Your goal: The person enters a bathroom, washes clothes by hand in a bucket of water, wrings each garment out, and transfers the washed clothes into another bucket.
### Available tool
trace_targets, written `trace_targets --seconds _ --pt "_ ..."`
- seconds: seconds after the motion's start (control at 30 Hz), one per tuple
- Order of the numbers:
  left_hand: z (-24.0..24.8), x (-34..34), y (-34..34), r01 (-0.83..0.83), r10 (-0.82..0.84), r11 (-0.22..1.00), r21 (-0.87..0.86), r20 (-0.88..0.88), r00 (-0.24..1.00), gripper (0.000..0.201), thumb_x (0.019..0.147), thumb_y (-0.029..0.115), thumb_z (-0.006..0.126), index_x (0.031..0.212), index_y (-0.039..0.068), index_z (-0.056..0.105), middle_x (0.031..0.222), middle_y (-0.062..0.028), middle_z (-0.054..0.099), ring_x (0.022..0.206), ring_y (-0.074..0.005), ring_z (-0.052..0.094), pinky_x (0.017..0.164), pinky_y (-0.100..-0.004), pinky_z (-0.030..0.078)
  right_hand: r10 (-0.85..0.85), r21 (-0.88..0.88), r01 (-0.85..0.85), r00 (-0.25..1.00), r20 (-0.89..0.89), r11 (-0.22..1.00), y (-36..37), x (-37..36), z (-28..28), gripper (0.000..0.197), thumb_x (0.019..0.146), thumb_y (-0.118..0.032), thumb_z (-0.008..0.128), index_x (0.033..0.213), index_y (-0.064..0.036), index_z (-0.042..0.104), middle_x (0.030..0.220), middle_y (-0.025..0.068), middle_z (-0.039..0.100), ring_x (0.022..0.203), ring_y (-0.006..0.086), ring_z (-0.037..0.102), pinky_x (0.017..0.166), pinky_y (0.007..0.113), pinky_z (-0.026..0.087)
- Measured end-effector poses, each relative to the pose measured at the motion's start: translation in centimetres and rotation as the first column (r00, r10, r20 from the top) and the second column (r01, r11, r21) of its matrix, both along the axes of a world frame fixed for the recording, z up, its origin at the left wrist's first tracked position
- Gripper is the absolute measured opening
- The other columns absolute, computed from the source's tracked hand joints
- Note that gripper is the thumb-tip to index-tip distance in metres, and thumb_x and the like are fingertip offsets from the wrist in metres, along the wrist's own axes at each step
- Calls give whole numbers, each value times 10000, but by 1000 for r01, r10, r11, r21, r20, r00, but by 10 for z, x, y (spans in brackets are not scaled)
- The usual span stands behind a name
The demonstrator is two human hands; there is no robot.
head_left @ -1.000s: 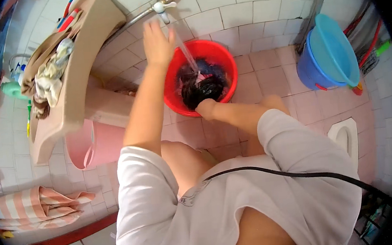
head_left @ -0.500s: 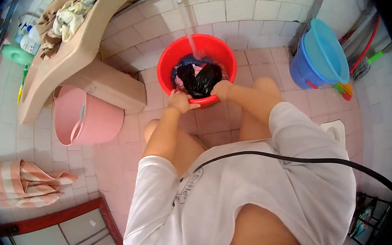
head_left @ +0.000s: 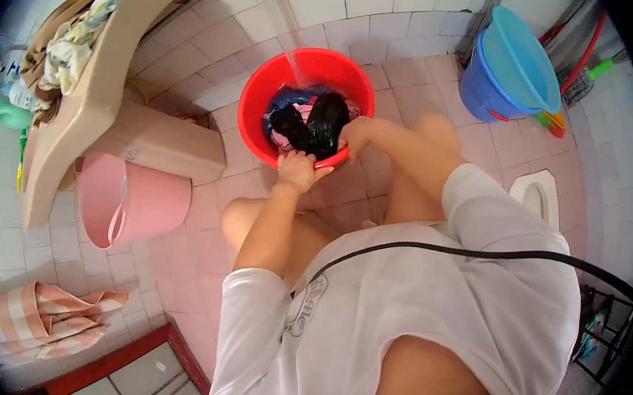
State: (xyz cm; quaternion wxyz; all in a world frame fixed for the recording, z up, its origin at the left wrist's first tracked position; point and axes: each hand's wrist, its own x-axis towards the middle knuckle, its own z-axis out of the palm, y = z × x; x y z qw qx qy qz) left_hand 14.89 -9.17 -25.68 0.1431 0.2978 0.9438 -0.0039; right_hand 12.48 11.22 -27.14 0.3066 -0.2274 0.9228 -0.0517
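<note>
Fingers of both the left hand (head_left: 297,170) and right hand (head_left: 354,134) clutch dark wet clothes (head_left: 313,125) inside the red basin (head_left: 254,101).

Bright even daylight, soft shadows; strong fisheye bending (black rim vignette); sharp centre.

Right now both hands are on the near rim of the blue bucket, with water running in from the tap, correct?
Not quite: the head view shows the left hand and right hand at the near rim of the red basin. The water stream does run into it.
</note>
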Motion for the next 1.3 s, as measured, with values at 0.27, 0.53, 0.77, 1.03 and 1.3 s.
trace_targets --seconds 0.27,0.53,0.77,1.03,1.3 --pt "-24 -69 -6 -437 386 847 303 216 897 857 614 399 745 1317 155 320 1305 -188 352 1223 -336 330 965 -525 289 -644 -398 535 733 -221 745 -34 -60 1 848 582 -570 686 1303 -236 390 1354 159 354 1211 350 369 958 470 343" --pt "-24 -109 33 -294 393 874 -388 208 896 1337 433 503 820 1383 337 -105 1450 -144 -149 1317 -428 -66 1012 -591 141 -401 44 399 913 80 916 -37 -79 -59 1275 389 -496 827 1399 -333 66 1474 94 5 1336 366 52 1039 537 148" --pt "-75 -136 108 -88 150 961 -262 227 962 1133 585 385 772 1399 326 -12 1456 -171 -45 1307 -459 44 1000 -598 180 -733 -238 725 503 -459 646 16 -119 -255 795 768 -361 613 1394 -128 183 1443 100 187 1311 270 215 1054 438 208" --pt "-236 -167 43 -321 317 945 63 70 946 489 808 340 522 1264 197 416 1262 -176 405 1136 -383 415 892 -472 401 -526 -29 525 850 -43 851 -25 -106 -207 438 786 -263 560 1186 -110 467 1184 149 476 1064 316 472 886 447 390" --pt "-183 -126 30 -276 237 948 161 226 945 434 710 348 636 1024 60 560 999 -205 579 922 -351 568 775 -413 472 -472 -47 473 881 21 880 -16 -83 -140 260 774 -212 567 974 -70 651 958 159 637 841 309 627 742 397 503"
